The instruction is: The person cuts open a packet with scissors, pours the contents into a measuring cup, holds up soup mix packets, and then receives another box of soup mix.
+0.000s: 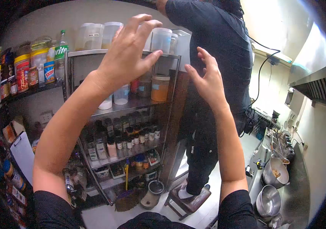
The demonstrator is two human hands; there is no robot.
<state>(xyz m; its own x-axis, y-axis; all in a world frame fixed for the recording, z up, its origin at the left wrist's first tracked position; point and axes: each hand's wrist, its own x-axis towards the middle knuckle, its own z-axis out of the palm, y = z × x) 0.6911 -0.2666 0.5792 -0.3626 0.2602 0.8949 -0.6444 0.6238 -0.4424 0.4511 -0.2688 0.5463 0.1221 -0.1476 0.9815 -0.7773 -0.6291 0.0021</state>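
My left hand (132, 47) is raised in front of a metal shelf rack (142, 104), its fingers spread and holding nothing. Behind it, translucent plastic containers (161, 40) stand on the top shelf, partly hidden by the hand. My right hand (208, 78) is lifted too, with thumb and fingers apart and nothing between them. It lies in front of a person in dark clothes (220, 42), who stands on a low stool (197, 202). I cannot tell whether that hand touches the clothing. On the shelf below the top one sits a tub with orange contents (160, 88).
Several spice bottles (111, 147) line a lower shelf. Jars and a green-labelled Sprite bottle (61, 53) crowd the left shelf, above a clipboard (22, 152). A broom (126, 201) leans near the floor. Steel bowls (268, 200) rest on the right counter.
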